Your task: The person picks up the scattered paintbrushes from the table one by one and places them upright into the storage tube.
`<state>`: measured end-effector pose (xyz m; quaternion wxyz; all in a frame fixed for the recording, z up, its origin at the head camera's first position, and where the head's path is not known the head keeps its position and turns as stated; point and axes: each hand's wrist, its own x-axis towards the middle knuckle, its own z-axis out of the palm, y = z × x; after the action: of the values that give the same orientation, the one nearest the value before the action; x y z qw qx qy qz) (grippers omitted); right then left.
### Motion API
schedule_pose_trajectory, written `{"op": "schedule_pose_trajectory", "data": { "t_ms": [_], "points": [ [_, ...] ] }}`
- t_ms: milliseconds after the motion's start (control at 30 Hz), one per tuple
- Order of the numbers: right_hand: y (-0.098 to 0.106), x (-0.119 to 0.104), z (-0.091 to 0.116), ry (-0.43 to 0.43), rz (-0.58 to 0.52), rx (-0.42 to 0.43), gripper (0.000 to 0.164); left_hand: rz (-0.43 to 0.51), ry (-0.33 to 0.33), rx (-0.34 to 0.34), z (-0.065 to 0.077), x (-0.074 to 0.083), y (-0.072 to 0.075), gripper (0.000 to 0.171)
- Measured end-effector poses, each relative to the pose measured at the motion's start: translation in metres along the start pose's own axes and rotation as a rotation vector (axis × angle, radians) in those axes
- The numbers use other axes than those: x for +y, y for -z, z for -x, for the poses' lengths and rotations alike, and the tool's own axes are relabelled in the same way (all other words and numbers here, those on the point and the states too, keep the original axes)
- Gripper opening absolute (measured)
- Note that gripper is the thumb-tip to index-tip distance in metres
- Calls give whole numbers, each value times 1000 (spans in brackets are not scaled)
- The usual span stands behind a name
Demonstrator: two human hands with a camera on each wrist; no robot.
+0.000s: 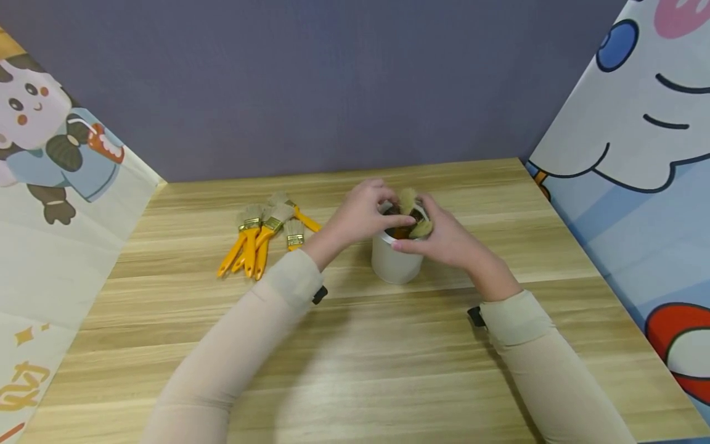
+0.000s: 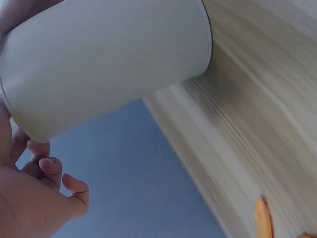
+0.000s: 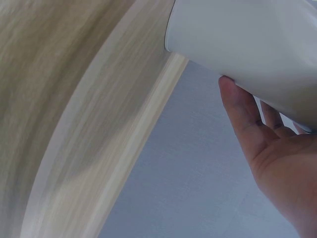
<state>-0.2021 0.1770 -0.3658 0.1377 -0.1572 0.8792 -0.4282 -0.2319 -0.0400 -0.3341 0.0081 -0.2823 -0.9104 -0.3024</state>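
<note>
A white cylindrical pot (image 1: 396,262) stands on the wooden table with paintbrushes (image 1: 422,229) inside it, pale bristles pointing up at the mouth. My right hand (image 1: 446,237) curls round the pot's right side, its thumb across the front of the rim. In the right wrist view, the fingers (image 3: 242,106) lie along the pot's wall. Over the left of the mouth is my left hand (image 1: 363,213), fingers bent at the rim and thumb reaching in among the brushes. Whether it pinches a brush is hidden. The left wrist view shows some of its fingertips (image 2: 52,166) beside the rim.
Several loose paintbrushes (image 1: 252,237) with orange handles lie in a pile left of the pot, beside my left forearm. A grey-blue panel (image 1: 333,92) rises behind the table's far edge. Cartoon-printed panels (image 1: 638,185) flank the table on both sides.
</note>
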Motion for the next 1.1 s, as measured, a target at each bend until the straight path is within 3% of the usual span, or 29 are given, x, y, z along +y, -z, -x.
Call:
{"op": "schedule_pose_trajectory", "data": {
  "t_ms": [333,567,733,1000,1100],
  "points": [
    [1,-1,1,-30,16,-12,119,-53,7,-39,3,-1,0,41],
    [-1,1,-1,71,-67,-8,86,-7,-13,-54,4,0,4,36],
    [0,1,-2,65,-61,-4,86,18,-36,-75,4,0,5,31],
    [-1,3,-4,74,-64,-7,89,-169,20,-174,-1,5,3,41],
    [-2,3,-4,90,-62,4,91,-154,20,-176,-2,6,3,39]
  ]
}}
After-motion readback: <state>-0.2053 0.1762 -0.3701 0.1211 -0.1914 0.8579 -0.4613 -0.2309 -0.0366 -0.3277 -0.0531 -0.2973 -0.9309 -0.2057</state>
